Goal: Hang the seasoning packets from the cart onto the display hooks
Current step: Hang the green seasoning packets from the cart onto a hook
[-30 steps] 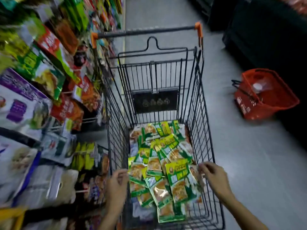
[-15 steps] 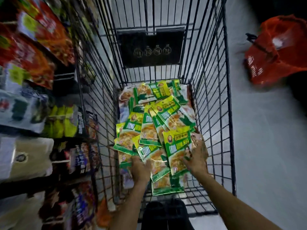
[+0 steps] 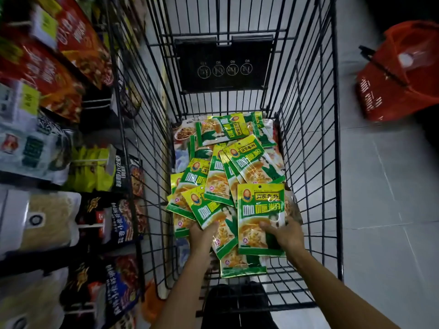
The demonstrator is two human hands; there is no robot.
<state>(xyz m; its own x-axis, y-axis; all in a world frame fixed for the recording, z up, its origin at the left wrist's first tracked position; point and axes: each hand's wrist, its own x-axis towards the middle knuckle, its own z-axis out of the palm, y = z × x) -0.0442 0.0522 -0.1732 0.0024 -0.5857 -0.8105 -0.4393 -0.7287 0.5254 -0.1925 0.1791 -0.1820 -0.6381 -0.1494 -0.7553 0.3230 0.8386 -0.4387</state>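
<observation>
The seasoning packets (image 3: 228, 167) lie heaped in the cart (image 3: 311, 138), at its near end. Half a second ago both hands were reaching into the heap. Now the right hand (image 3: 286, 236) pinches an upright packet (image 3: 260, 205) low down, with its hang hole uppermost, and the left hand (image 3: 202, 236) grips a tilted packet (image 3: 209, 210) beside it. Picking looks done; hanging is not begun. The display hooks (image 3: 88, 225) stand left of the cart, beyond its wire side, which the packets must clear. A red basket (image 3: 399, 72) sits to the cart's right.
</observation>
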